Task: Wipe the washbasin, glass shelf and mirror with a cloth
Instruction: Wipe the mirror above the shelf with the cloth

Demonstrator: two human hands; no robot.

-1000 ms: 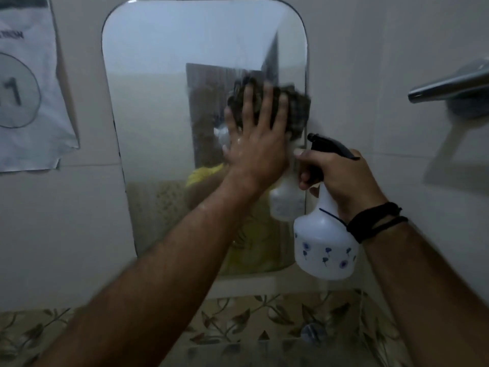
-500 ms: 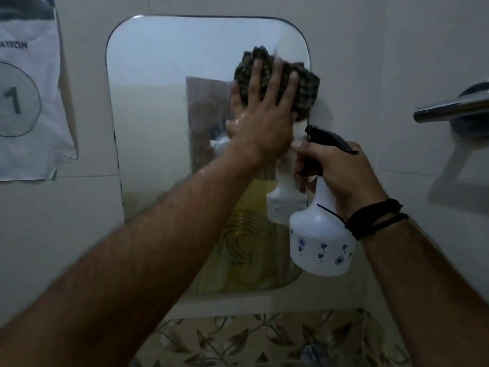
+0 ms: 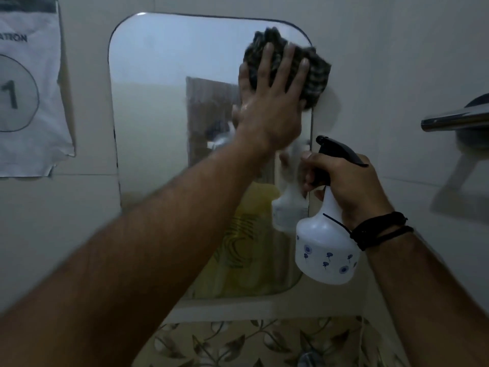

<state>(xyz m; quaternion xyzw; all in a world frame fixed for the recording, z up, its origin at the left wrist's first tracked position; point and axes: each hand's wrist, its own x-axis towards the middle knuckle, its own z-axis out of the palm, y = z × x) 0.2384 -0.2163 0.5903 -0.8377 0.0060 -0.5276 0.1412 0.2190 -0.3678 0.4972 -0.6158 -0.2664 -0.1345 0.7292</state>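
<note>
A rounded mirror (image 3: 164,107) hangs on the beige wall. My left hand (image 3: 272,102) presses flat, fingers spread, on a dark checked cloth (image 3: 315,75) against the mirror's upper right corner. The cloth overlaps the mirror's right edge. My right hand (image 3: 346,186) grips the black trigger neck of a white spray bottle (image 3: 325,250) with small blue flowers, held upright beside the mirror's lower right. A glass shelf (image 3: 264,340) lies at the bottom over leaf-patterned tiles. The washbasin is out of view.
A paper sign (image 3: 29,96) with a circled 1 is taped to the wall at the left. A chrome bar (image 3: 455,120) sticks out from the wall at the right.
My left hand has slid the cloth upward along the mirror's right side to its top right corner. The spray bottle has stayed beside the mirror.
</note>
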